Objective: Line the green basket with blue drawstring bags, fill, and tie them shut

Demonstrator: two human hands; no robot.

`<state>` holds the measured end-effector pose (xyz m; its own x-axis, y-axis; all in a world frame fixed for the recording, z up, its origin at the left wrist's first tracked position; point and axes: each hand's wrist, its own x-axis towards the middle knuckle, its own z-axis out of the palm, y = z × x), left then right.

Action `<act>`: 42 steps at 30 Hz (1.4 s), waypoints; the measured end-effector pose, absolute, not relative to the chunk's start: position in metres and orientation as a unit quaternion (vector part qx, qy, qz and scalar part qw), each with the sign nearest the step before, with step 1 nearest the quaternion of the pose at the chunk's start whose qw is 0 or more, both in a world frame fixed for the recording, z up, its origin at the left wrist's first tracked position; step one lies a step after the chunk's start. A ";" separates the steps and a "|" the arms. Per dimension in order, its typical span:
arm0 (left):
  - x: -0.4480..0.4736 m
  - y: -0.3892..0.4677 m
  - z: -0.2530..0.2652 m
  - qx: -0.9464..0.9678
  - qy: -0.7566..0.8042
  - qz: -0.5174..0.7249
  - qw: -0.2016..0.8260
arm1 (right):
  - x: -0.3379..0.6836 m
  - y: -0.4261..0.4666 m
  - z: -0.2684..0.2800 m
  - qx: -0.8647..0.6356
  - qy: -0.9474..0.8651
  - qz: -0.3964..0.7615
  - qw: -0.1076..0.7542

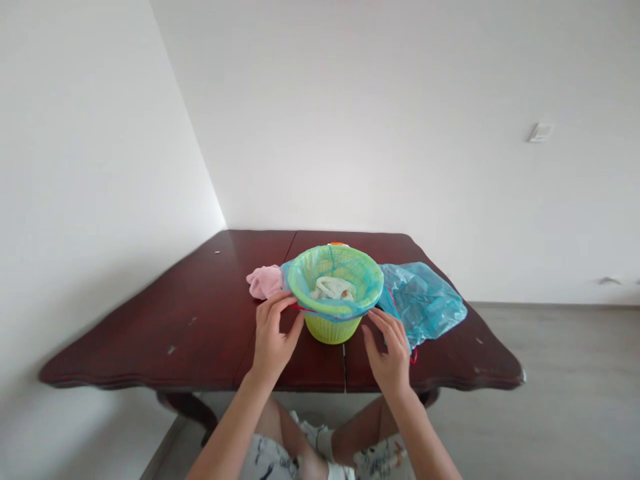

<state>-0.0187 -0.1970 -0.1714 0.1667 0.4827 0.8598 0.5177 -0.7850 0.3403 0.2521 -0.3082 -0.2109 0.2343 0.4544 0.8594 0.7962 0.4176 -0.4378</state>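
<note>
A light green plastic basket (327,331) stands upright on the table, lined with a thin blue garbage bag (367,277). The bag is folded over the rim, and its red drawstring runs along the front. A crumpled white item (334,288) lies inside; its kind is unclear. My left hand (275,333) has its bent fingers on the bag's edge at the front left of the rim, thumb just below. Opposite it, my right hand (389,350) holds the edge at the front right in the same way. Both sets of fingertips are partly hidden against the bag.
To the right of the basket lies another crumpled blue plastic bag (425,303) with a red drawstring. A pink cloth (265,281) is at the left. Something orange and white (339,244) shows behind the rim. The dark red table (175,320) reaches the wall.
</note>
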 end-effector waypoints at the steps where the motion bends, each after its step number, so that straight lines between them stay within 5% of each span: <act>1: -0.016 -0.196 -0.169 -0.764 -0.331 -0.554 0.019 | 0.250 -0.301 -0.210 -0.524 -0.599 -0.159 0.584; 10: -0.024 -0.194 -0.144 -0.818 -0.278 -0.503 0.022 | 0.262 -0.290 -0.193 -0.545 -0.626 -0.201 0.520; 16: -0.016 -0.191 -0.114 -0.834 -0.256 -0.485 -0.065 | 0.282 -0.296 -0.164 -0.529 -0.684 -0.112 0.489; 23: 0.003 -0.166 -0.088 -0.824 -0.302 -0.472 -0.085 | 0.309 -0.280 -0.126 -0.499 -0.659 0.030 0.561; 31: -0.015 -0.110 -0.068 -0.856 -0.309 -0.409 -0.071 | 0.367 -0.266 -0.102 -0.561 -0.701 -0.028 0.439; 37: -0.023 -0.053 -0.037 -0.793 -0.422 -0.394 -0.194 | 0.416 -0.222 -0.082 -0.661 -0.640 0.037 0.390; 42: -0.007 -0.016 -0.005 -0.757 -0.440 -0.391 -0.284 | 0.429 -0.176 -0.058 -0.650 -0.609 0.093 0.444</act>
<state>-0.0068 -0.0162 -0.0054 0.3070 0.8887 0.3405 0.4444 -0.4503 0.7745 0.4286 -0.1765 -0.0583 0.2405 0.8752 0.4199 0.7096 0.1366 -0.6912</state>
